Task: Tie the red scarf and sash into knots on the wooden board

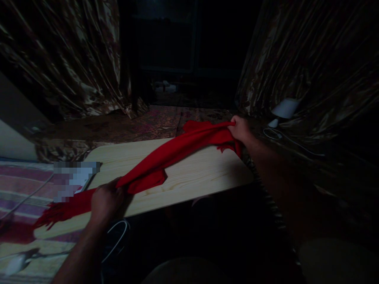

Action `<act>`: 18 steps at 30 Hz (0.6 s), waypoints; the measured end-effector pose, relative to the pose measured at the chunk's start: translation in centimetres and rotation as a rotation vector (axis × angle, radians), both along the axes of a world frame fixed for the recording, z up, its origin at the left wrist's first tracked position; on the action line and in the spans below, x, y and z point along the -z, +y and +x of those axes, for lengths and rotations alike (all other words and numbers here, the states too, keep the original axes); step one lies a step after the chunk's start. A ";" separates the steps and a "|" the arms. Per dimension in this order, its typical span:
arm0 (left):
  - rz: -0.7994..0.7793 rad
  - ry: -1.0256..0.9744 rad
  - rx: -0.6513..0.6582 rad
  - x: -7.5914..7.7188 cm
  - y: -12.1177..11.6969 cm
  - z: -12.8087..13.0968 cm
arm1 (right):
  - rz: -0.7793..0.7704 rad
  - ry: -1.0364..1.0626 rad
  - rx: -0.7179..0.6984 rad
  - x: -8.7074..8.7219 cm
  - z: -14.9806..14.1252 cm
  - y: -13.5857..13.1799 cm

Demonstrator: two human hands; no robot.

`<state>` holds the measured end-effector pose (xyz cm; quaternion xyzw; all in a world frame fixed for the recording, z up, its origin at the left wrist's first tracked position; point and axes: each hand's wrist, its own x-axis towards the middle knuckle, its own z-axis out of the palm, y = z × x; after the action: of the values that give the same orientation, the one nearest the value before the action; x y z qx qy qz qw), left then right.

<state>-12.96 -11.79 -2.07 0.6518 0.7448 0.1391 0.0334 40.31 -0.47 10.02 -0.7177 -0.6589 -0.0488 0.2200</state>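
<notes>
A red scarf (pixel 168 154) with fringed ends stretches diagonally over a pale wooden tabletop (pixel 204 169). My left hand (pixel 106 199) is closed around it near the table's front left, and one fringed end trails left from there. At the far right, my right hand (pixel 239 128) grips the scarf's upper edge, its fingers wrapped round the cloth. Between the hands the fabric is pulled fairly taut, with a loose fold lying on the wood beside my left hand. More cloth and some fringe hang below my right hand, by the table's far right corner.
A blurred-out flat object (pixel 79 177) lies at the table's left end. Left of it is a striped bedspread (pixel 26 181) with a white cable. A small white lamp (pixel 286 108) stands at the right with its cord. Patterned curtains (pixel 97 59) hang behind; the room is dark.
</notes>
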 end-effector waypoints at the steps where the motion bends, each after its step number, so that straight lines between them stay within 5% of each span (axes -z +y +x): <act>1: 0.006 0.004 0.006 0.1 0.0 0.0 | 0.107 -0.043 0.053 0.2 -0.6 -0.1; 4: 0.018 -0.005 0.003 0.1 -0.1 0.0 | 0.108 -0.265 -0.041 1.5 -1.5 -1.2; 8: -0.010 -0.033 -0.012 0.0 -0.1 0.0 | -0.268 -0.520 -0.314 5.1 -0.3 -3.9; 12: 0.003 -0.084 -0.032 0.2 -0.1 -0.1 | -0.517 -0.557 -0.318 7.6 2.0 -6.2; 18: 0.017 -0.082 -0.019 0.6 -0.1 -0.3 | -0.315 -0.458 -0.373 8.5 1.1 -7.7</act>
<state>-13.27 -11.90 -2.71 0.6386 0.7478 0.1725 0.0569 41.41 -8.21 1.48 -0.5803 -0.8107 -0.0654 -0.0424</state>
